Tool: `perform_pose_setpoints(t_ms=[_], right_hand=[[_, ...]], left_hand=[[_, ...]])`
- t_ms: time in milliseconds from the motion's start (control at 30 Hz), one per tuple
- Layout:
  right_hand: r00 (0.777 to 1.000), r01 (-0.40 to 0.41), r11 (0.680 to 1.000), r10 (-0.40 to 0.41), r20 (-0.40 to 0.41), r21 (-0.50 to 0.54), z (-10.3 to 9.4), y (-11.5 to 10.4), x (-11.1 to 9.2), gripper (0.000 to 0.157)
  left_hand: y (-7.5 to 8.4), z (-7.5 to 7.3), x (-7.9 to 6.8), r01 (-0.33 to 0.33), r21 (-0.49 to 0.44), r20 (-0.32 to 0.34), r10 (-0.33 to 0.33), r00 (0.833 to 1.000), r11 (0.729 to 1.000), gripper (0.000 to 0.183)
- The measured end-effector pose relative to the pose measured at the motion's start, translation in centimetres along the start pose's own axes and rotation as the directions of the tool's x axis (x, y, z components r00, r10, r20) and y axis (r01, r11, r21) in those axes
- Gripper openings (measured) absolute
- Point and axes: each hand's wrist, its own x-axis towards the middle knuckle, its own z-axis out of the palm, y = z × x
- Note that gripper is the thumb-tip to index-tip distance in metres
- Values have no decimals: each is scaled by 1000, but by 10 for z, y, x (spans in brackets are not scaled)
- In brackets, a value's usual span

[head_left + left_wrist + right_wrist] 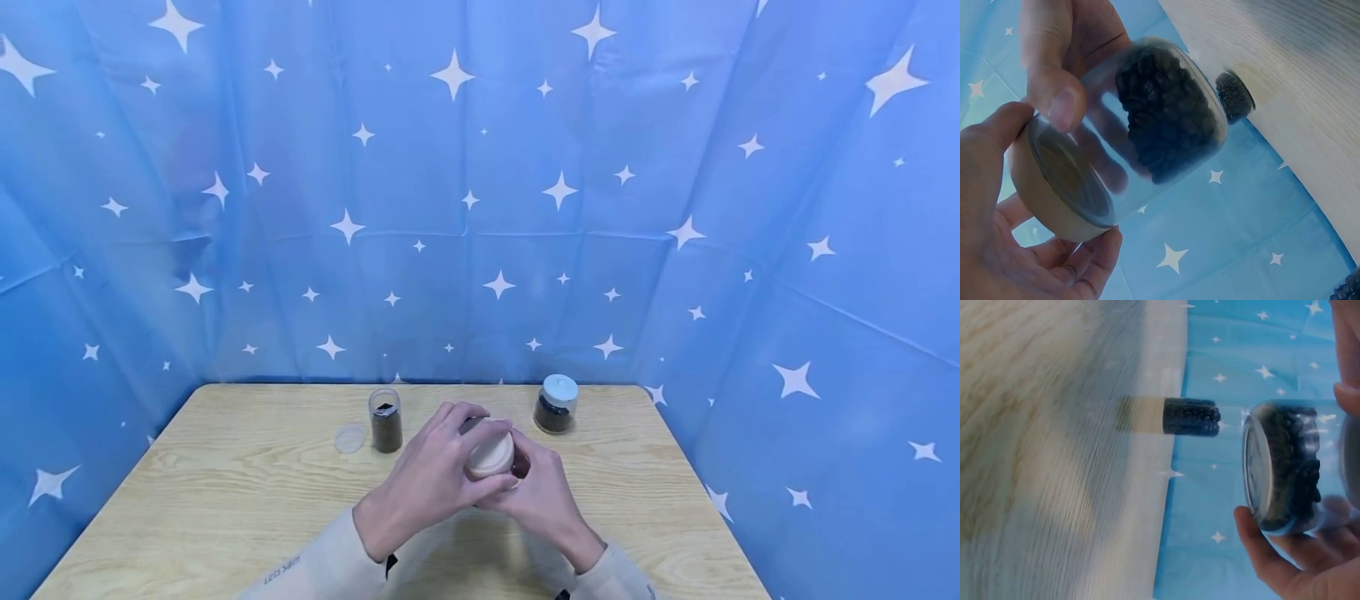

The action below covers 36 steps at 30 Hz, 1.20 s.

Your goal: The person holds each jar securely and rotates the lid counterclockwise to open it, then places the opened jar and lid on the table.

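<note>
A clear glass jar (1169, 115) partly filled with dark beans is held between both hands above the table. The fingers and thumb of my left hand (435, 471) curl round its pale round lid (492, 456), which sits at the jar's mouth. My right hand (536, 493) grips the glass body; in the right wrist view its fingers (1272, 556) wrap under the jar's side. From the head view, the hands hide most of the jar and the lid faces up toward the camera. The left wrist view shows the lid (1054, 181) and beans plainly.
Behind the hands to the left stands an uncovered glass jar (387, 427) of dark contents, with a clear disc-shaped lid (349, 438) lying beside it. A jar with a light blue lid (557, 403) stands back right. Starry blue curtains (465, 192) surround the wooden table (247, 483).
</note>
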Motion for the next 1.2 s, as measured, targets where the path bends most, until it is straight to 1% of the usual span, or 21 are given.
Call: perform_pose_setpoints(t_ms=[100, 233, 367, 467, 567, 633, 700, 800, 900, 1067, 1200], right_hand=[[1000, 0, 1000, 0, 8, -2, -1, -1, -1, 76], [1000, 25, 1000, -24, 19, -14, -2, -1, -2, 73], [998, 55, 998, -54, 44, -13, -4, -1, -3, 70], [995, 72, 997, -71, 67, -10, -6, 0, -4, 69], [993, 77, 997, -76, 95, -2, -8, 2, -5, 74], [991, 79, 997, -79, 113, 5, -9, 4, -5, 77], [989, 77, 997, -78, 128, 13, -10, 4, -6, 79], [986, 74, 997, -77, 149, 30, -10, 5, -6, 76], [984, 54, 997, -64, 168, 61, -10, 5, -6, 73], [982, 19, 993, -41, 186, 119, -8, 4, -4, 71], [982, 26, 990, -51, 184, 138, -7, 4, -3, 71]], left_hand=[[0, -4, -1, -8, -12, 18, 9, 1000, 1000, 62], [-2, -11, -2, -27, -32, 64, 29, 998, 999, 64], [-8, -19, -2, -83, -71, 120, 92, 989, 994, 70], [-13, -25, -2, -153, -117, 159, 170, 973, 981, 69], [-16, -29, -3, -225, -144, 190, 250, 949, 964, 64], [-18, -31, -4, -265, -146, 208, 291, 934, 953, 62], [-19, -32, -5, -290, -151, 228, 319, 920, 945, 62], [-21, -33, -6, -299, -170, 259, 335, 906, 939, 61], [-23, -33, -6, -296, -189, 275, 340, 899, 936, 59], [-25, -31, -6, -288, -198, 281, 335, 899, 937, 61], [-25, -32, -5, -273, -195, 287, 321, 902, 942, 62]])
